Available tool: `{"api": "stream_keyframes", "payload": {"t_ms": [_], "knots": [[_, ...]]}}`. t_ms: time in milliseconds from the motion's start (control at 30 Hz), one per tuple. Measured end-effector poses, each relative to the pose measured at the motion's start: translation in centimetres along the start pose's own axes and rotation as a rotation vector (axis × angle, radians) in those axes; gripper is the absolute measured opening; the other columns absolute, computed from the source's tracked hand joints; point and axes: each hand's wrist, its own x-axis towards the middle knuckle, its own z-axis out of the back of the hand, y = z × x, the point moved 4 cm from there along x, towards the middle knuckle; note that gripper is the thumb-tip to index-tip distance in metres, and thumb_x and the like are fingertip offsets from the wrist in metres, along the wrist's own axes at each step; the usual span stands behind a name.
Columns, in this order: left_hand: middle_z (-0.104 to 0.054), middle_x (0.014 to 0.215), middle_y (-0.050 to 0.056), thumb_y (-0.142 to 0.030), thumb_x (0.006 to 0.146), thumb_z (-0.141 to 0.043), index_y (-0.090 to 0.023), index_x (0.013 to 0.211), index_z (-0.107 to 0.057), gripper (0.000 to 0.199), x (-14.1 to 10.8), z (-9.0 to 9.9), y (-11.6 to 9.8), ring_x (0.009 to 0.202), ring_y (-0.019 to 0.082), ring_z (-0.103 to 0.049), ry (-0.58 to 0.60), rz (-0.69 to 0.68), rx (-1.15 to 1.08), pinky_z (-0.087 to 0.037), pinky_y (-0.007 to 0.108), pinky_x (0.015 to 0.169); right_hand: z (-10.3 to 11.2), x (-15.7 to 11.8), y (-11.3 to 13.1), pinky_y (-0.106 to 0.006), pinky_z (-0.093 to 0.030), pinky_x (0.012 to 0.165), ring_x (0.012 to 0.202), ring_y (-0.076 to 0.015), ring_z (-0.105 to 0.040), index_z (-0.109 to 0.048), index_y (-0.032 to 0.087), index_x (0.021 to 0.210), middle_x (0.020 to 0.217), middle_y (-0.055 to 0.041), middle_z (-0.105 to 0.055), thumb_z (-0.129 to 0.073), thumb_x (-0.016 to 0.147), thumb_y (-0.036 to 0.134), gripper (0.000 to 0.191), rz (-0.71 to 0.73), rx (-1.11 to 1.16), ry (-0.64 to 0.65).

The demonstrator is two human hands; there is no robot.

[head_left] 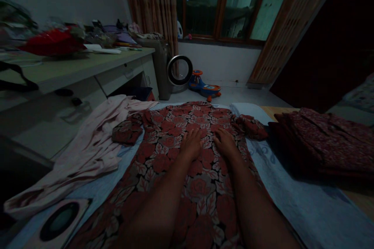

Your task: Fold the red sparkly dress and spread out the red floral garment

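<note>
A short-sleeved dress (pixel 163 153) with a red rose and leaf print lies spread out in front of me, its neckline at the far end and a sleeve out to each side. My left hand (pixel 191 144) rests flat on its upper middle with the fingers stretched forward. To the right of it, my right hand (pixel 224 142) also lies on the cloth, fingers extended and slightly bent. Neither hand grips the fabric. Beneath the dress is a light blue cloth (pixel 270 167). The lower end of the dress runs out of view under my forearms.
Pale pink clothing (pixel 90 144) lies crumpled on the left, near a flat item with a dark oval (pixel 60 221). Folded dark red garments (pixel 336 140) are stacked on the right. A cluttered desk (pixel 117 64), a washing machine with its round door (pixel 180 71) open and a ride-on toy (pixel 204 86) stand beyond.
</note>
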Motion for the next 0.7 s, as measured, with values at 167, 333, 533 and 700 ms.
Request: {"api": "stream_keyframes", "payload": {"t_ms": [167, 333, 533, 700], "knots": [[-0.035, 0.16, 0.006, -0.035, 0.097, -0.042, -0.024, 0.15, -0.036, 0.055, 0.1, -0.1, 0.1, 0.149, 0.025, -0.026, -0.007, -0.002, -0.004, -0.02, 0.05, 0.122, -0.2, -0.1, 0.5, -0.042, -0.032, 0.11, 0.13, -0.0277, -0.047, -0.06, 0.018, 0.127, 0.142, -0.014, -0.053, -0.049, 0.094, 0.032, 0.037, -0.027, -0.069, -0.011], [-0.036, 0.159, 0.007, -0.035, 0.096, -0.044, -0.023, 0.149, -0.039, 0.054, 0.1, -0.1, 0.1, 0.148, 0.027, -0.028, -0.017, 0.002, -0.013, -0.021, 0.051, 0.121, 0.2, 0.2, 0.7, -0.042, -0.035, 0.107, 0.123, -0.0279, -0.051, -0.061, 0.019, 0.123, 0.135, -0.0143, -0.057, -0.049, 0.093, 0.032, 0.034, -0.058, -0.121, 0.047], [-0.042, 0.155, 0.006, -0.041, 0.098, -0.041, -0.024, 0.145, -0.043, 0.05, 0.2, 0.1, 0.1, 0.145, 0.027, -0.033, -0.057, -0.007, -0.024, -0.028, 0.051, 0.118, 1.6, 3.2, 0.9, -0.039, -0.045, 0.093, 0.105, -0.0266, -0.061, -0.07, 0.021, 0.101, 0.112, -0.0115, -0.068, -0.066, 0.077, 0.025, 0.024, -0.125, -0.144, 0.121], [-0.049, 0.15, 0.004, -0.041, 0.101, -0.033, -0.026, 0.14, -0.048, 0.044, 0.2, 0.9, 0.2, 0.14, 0.026, -0.039, -0.075, -0.013, -0.048, -0.034, 0.052, 0.113, 0.8, 7.0, 3.1, -0.036, -0.047, 0.084, 0.092, -0.0249, -0.067, -0.071, 0.02, 0.087, 0.094, -0.0133, -0.072, -0.055, 0.083, 0.019, 0.017, -0.141, -0.088, 0.114]]}}
